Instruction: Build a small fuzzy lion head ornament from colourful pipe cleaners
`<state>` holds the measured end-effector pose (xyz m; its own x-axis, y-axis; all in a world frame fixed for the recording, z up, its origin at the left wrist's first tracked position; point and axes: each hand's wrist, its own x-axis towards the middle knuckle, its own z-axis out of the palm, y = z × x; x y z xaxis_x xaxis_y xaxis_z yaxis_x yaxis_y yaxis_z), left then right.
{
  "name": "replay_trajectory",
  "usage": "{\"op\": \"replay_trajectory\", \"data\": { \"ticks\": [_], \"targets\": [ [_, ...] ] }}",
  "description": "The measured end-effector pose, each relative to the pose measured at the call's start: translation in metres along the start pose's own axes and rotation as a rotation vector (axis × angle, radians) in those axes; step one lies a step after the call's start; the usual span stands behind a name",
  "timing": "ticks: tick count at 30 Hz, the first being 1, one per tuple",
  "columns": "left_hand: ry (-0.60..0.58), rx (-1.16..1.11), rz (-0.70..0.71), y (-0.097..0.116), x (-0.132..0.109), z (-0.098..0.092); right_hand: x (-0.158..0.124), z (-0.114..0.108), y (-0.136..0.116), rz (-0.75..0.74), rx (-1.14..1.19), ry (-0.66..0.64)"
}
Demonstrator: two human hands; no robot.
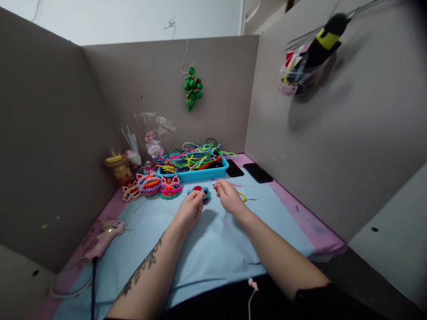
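My left hand [191,209] is closed in a pinch above the blue cloth, its fingertips over a small blue and red fuzzy piece [198,188]. Whether the fingers grip that piece or something thinner, I cannot tell. Just to the right, my right hand [230,197] is also pinched closed, and what lies between its fingertips is too small to make out. A small gap separates the two hands. Beside my right hand lie a yellow looped item [242,196] and a thin pink strip [234,183].
A blue tray [193,175] heaped with coloured pipe cleaners stands at the back. Fuzzy animal heads [170,187] sit left of it, two dark phones [257,172] right. A pink glue gun [106,239] with cord lies at left. Grey partitions [174,95] enclose the table.
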<state>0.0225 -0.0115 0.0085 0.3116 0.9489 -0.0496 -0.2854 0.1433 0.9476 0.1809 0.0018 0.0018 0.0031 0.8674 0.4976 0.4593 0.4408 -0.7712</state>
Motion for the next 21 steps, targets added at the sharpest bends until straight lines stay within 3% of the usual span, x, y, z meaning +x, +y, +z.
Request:
{"op": "replay_trajectory", "data": {
  "ticks": [7, 14, 21],
  "targets": [
    [0.008, 0.012, 0.007, -0.001, 0.002, -0.001, 0.002, 0.002, 0.007, 0.033, 0.046, -0.035],
    [0.003, 0.006, -0.001, -0.001, 0.001, 0.0, 0.001, 0.0, 0.004, -0.208, -0.156, 0.073],
    [-0.025, -0.033, -0.031, -0.002, 0.0, 0.001, -0.008, 0.005, -0.015, -0.335, -0.06, 0.058]
  ]
}}
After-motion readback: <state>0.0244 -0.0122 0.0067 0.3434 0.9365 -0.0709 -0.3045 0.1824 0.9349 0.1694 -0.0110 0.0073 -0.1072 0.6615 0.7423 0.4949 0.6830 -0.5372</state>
